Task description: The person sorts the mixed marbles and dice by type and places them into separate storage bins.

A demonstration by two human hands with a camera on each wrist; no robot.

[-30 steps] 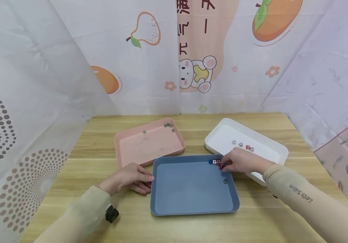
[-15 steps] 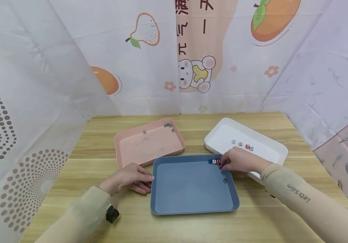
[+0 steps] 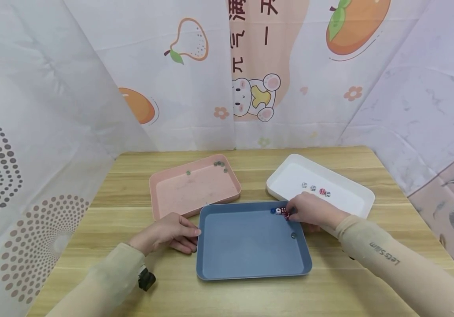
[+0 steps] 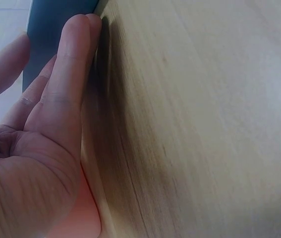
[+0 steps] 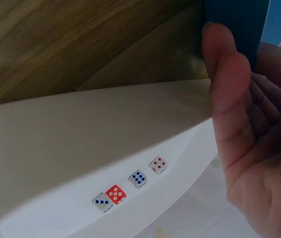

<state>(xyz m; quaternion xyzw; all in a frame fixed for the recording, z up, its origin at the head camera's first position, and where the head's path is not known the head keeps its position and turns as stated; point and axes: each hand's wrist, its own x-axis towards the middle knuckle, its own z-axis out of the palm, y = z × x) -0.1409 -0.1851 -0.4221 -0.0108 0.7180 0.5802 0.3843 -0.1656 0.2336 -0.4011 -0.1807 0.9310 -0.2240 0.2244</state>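
In the head view my right hand (image 3: 310, 209) reaches over the far right corner of the blue tray (image 3: 254, 246). Its thumb and forefinger pinch at a dark red die (image 3: 287, 216), partly covered by the fingertips. Beside it, along the far wall, lie another red die (image 3: 283, 211), a white die (image 3: 278, 211) and a small blue piece (image 3: 272, 211). The right wrist view shows the other fingers hanging outside the tray wall. My left hand (image 3: 173, 233) rests at the tray's left side, thumb tip at the rim, fingers stretched along the outer wall (image 4: 68, 74).
A small green glass bead (image 3: 293, 235) lies near the blue tray's right wall. Behind on the left, a pink tray (image 3: 193, 187) holds several green beads (image 3: 219, 163). On the right a white tray (image 3: 282, 176) holds several dice, one of them red (image 5: 115, 194).
My right hand has shifted very slightly left at the corner, and the small row of dice has moved a touch left with it. The left hand has stayed in place.
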